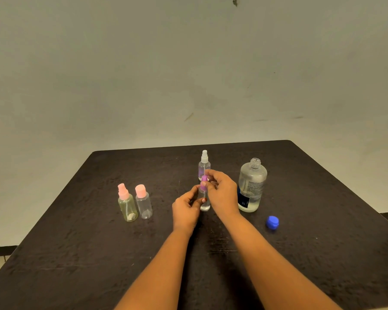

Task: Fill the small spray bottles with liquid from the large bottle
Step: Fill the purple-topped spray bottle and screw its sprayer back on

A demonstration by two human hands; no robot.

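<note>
A small clear spray bottle (205,203) stands on the dark table between my hands. My left hand (187,210) grips its body. My right hand (222,193) pinches its purple spray top (203,184) at the neck. The large clear bottle (252,186) stands uncapped just right of my right hand, partly filled with liquid. Its blue cap (272,222) lies on the table in front of it. Behind my hands stands another small bottle with a white sprayer (204,163). To the left stand a yellowish bottle with a pink sprayer (127,203) and a clear bottle with a pink cap (143,202).
The dark table (76,242) reaches to a pale wall at the back. Its left and right edges drop to a light floor. A thin cable lies on the floor at far left.
</note>
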